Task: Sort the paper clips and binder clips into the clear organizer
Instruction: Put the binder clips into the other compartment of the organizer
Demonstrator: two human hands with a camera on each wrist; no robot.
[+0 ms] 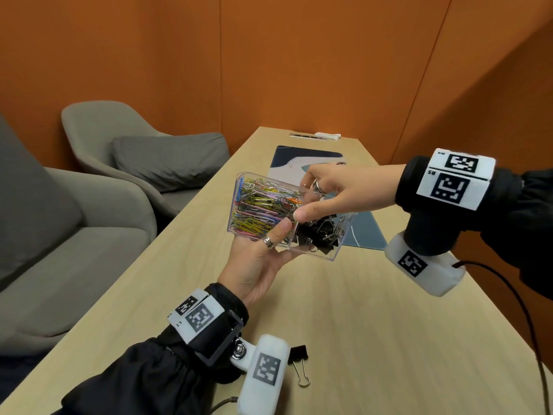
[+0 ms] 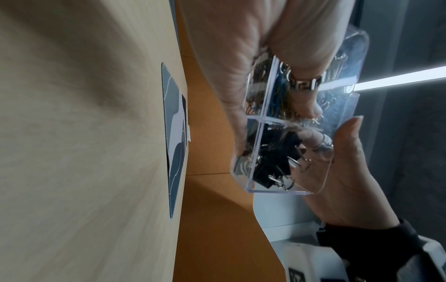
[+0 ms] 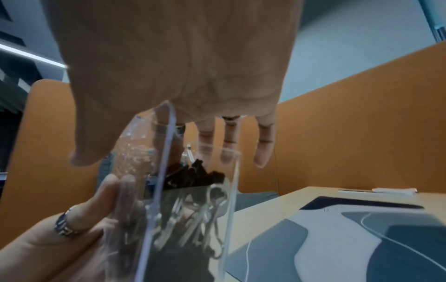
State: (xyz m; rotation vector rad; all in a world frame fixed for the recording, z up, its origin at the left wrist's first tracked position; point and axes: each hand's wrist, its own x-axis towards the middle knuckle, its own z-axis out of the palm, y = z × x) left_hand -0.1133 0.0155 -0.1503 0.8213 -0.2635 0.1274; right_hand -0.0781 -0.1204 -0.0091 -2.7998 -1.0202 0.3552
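Broadly, orange walls [image 1: 299,61] close the room off behind a long pale wooden desk [image 1: 374,324], with grey armchairs [image 1: 98,151] along its left side. On the far half of the desk lies a blue-and-white patterned mat [image 1: 302,157], and past it, at the far end, a small white object too small to tell.

Above the desk, clear of its surface and tilted, is the clear organizer [image 1: 323,251]. Its farther, larger compartment is packed with coloured paper clips [image 1: 260,205]; the nearer compartment holds a heap of black binder clips [image 1: 321,235]. The left hand [image 1: 257,265], palm up, holds the organizer from below, its thumb curled up against the near wall, a ring on that thumb. The right hand [image 1: 338,190] comes in from the right over the open top: its thumb presses the near rim and its ringed fingers bend down over the far side, so this grip too is closed on the organizer.

Near the desk's front edge, just beside the left wrist's white camera housing [image 1: 263,375], one black binder clip [image 1: 299,362] lies alone, its wire handles pointing toward the person.
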